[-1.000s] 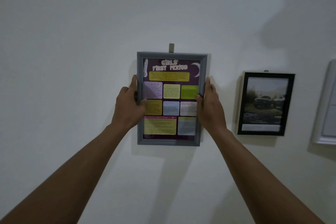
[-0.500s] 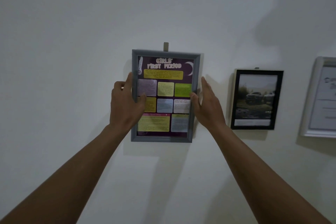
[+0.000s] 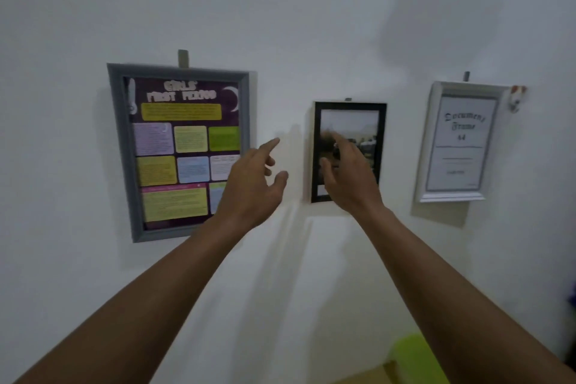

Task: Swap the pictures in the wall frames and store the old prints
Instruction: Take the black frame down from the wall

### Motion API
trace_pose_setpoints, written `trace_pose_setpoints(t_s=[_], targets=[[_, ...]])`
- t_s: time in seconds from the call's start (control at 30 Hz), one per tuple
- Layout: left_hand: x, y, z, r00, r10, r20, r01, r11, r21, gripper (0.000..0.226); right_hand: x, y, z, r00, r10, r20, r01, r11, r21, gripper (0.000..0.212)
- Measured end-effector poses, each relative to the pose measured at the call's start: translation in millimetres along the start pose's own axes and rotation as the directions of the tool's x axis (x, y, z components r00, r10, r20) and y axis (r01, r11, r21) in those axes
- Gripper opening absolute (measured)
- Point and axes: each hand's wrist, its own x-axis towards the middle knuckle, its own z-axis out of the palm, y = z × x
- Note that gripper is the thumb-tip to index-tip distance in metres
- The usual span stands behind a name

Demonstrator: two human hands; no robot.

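In the head view the left hand (image 3: 252, 184) hovers with fingers loose and apart, forefinger stretched toward 1 o'clock, holding nothing, before the bare wall (image 3: 280, 25) between two frames. The right hand (image 3: 349, 174), fingers spread and empty too, lies in front of the black frame (image 3: 381, 140) near the middle; blur hides whether it touches. The grey frame (image 3: 121, 150) with the coloured poster hangs on its hook (image 3: 183, 58) at 9 o'clock, the white frame (image 3: 452, 196) at 3 o'clock, a green blurred thing (image 3: 417, 358) at 5 o'clock. The step in hand looks like taking down the black frame. The next move likely calls for a hand on each side edge, then a lift straight up off its hanger.
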Motion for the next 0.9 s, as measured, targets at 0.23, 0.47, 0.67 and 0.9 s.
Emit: trace_pose_setpoints(t_s=[0.23, 0.47, 0.67, 0.9], targets=[[14, 26, 88, 0.979, -0.198, 0.055, 0.202, 0.977, -0.072, 0.072, 4, 89, -43, 0.978, 0.209, -0.030, -0.207, 0.977, 0.042, 0.069], [22, 33, 134, 0.945, -0.327, 0.022, 0.328, 0.944, -0.041, 0.080, 20, 146, -46, 0.965, 0.243, 0.097, -0.256, 0.953, 0.160, 0.073], [21, 34, 149, 0.945, -0.325, 0.025, 0.325, 0.946, 0.007, 0.080, 22, 163, -37, 0.977, 0.199, 0.072, -0.211, 0.947, 0.242, 0.071], [20, 40, 148, 0.930, -0.365, 0.033, 0.366, 0.931, -0.008, 0.076, 27, 176, -46, 0.983, 0.176, 0.060, -0.186, 0.927, 0.326, 0.072]])
